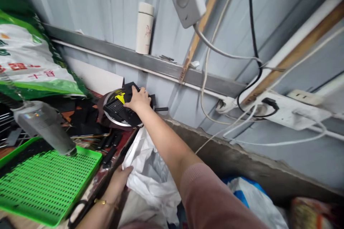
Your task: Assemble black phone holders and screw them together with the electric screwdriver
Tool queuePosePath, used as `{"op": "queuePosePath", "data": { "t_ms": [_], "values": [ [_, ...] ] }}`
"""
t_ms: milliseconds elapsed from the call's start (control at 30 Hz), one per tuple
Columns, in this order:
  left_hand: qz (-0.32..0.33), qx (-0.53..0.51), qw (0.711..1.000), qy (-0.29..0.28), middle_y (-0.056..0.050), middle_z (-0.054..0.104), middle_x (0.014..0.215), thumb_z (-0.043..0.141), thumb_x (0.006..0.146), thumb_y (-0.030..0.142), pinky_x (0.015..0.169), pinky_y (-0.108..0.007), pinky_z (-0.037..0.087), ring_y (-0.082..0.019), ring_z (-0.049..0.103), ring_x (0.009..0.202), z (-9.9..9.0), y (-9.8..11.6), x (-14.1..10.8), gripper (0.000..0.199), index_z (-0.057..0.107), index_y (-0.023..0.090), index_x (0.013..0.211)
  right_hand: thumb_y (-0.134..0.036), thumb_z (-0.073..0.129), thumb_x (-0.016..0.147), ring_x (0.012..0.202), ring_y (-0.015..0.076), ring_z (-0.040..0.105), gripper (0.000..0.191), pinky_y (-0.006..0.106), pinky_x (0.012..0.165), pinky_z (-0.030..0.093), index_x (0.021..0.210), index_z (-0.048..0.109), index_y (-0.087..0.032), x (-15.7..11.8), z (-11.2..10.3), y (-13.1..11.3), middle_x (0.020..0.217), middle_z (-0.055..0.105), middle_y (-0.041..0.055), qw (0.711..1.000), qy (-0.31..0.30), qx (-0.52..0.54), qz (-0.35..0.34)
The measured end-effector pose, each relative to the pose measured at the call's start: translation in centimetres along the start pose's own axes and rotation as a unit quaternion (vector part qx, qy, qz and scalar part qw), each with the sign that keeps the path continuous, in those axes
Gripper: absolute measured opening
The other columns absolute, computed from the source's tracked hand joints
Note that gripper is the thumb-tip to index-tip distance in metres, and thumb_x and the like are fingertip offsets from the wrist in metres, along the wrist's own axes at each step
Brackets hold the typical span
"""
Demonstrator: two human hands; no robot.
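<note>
My right hand (140,99) reaches over a round, silver-rimmed bowl (107,116) at the wall, its fingers curled onto black plastic parts (122,111) heaped there. One part has a perforated face, and a bright yellow piece (120,97) lies beside my thumb. Lower down, my left hand (121,181) pinches the edge of a white plastic bag (146,175). The bag hangs with its mouth spread below my right forearm, by the table edge.
A green perforated tray (53,182) holds black bits, with a grey tool (44,125) above it. Scissors (77,213) lie near its corner. A white bottle (145,28) stands on the wall ledge. Cables and a power strip (292,111) are at right; a large green-white sack (32,53) is at left.
</note>
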State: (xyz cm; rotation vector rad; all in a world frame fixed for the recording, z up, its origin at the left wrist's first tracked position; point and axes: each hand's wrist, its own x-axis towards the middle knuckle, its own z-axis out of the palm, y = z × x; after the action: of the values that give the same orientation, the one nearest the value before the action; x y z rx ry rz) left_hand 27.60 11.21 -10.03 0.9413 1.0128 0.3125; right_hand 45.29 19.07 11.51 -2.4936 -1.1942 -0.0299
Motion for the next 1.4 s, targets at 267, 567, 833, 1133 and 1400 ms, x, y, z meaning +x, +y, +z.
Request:
{"op": "queuePosePath", "data": {
  "t_ms": [267, 567, 833, 1133, 1400],
  "values": [
    [0.011, 0.003, 1.0, 0.026, 0.001, 0.058, 0.048, 0.066, 0.072, 0.023, 0.033, -0.022, 0.036, -0.016, 0.053, 0.038, 0.1, 0.4, -0.9, 0.025, 0.06, 0.011, 0.093, -0.037, 0.077, 0.061, 0.122, 0.0366, 0.04, 0.087, 0.05, 0.092, 0.043, 0.139, 0.038, -0.029, 0.2, 0.1, 0.1, 0.133, 0.036, 0.0157, 0.999, 0.001, 0.033, -0.013],
    [0.029, 0.006, 0.999, 0.026, 0.001, 0.055, 0.043, 0.055, 0.077, 0.013, 0.029, -0.02, 0.032, -0.013, 0.047, 0.032, 0.4, 0.9, -1.4, 0.011, 0.057, 0.012, 0.087, -0.025, 0.075, 0.064, 0.112, 0.0301, 0.053, 0.076, 0.041, 0.091, 0.046, 0.134, 0.045, -0.031, 0.6, 0.0, 0.4, 0.126, 0.042, 0.0119, 0.996, -0.002, 0.092, -0.005],
    [0.011, 0.012, 0.999, 0.031, 0.001, 0.057, 0.046, 0.056, 0.077, 0.015, 0.03, -0.02, 0.035, -0.014, 0.052, 0.035, 0.3, 0.8, -1.6, 0.013, 0.058, 0.011, 0.089, -0.018, 0.071, 0.066, 0.102, 0.0195, 0.06, 0.069, 0.032, 0.096, 0.044, 0.13, 0.048, -0.032, 0.7, 0.6, 1.9, 0.119, 0.048, 0.0056, 0.979, 0.047, 0.198, -0.018],
    [0.01, 0.005, 1.0, 0.029, 0.001, 0.058, 0.047, 0.063, 0.074, 0.019, 0.03, -0.021, 0.036, -0.015, 0.052, 0.035, 0.3, 0.7, -0.9, 0.018, 0.059, 0.011, 0.09, -0.016, 0.069, 0.065, 0.108, 0.0192, 0.056, 0.072, 0.033, 0.1, 0.042, 0.131, 0.047, -0.031, 0.7, -0.7, 4.5, 0.122, 0.05, 0.0044, 0.943, 0.127, 0.305, -0.039],
    [-0.006, -0.009, 0.999, 0.032, -0.002, 0.061, 0.05, 0.063, 0.073, 0.018, 0.03, -0.021, 0.037, -0.016, 0.054, 0.037, 0.5, 0.9, -1.2, 0.017, 0.059, 0.012, 0.088, -0.016, 0.07, 0.06, 0.099, 0.0195, 0.062, 0.07, 0.037, 0.094, 0.046, 0.126, 0.053, -0.027, 1.8, 1.4, 5.6, 0.114, 0.063, 0.0022, 0.915, 0.108, 0.386, -0.045]
  ]
}}
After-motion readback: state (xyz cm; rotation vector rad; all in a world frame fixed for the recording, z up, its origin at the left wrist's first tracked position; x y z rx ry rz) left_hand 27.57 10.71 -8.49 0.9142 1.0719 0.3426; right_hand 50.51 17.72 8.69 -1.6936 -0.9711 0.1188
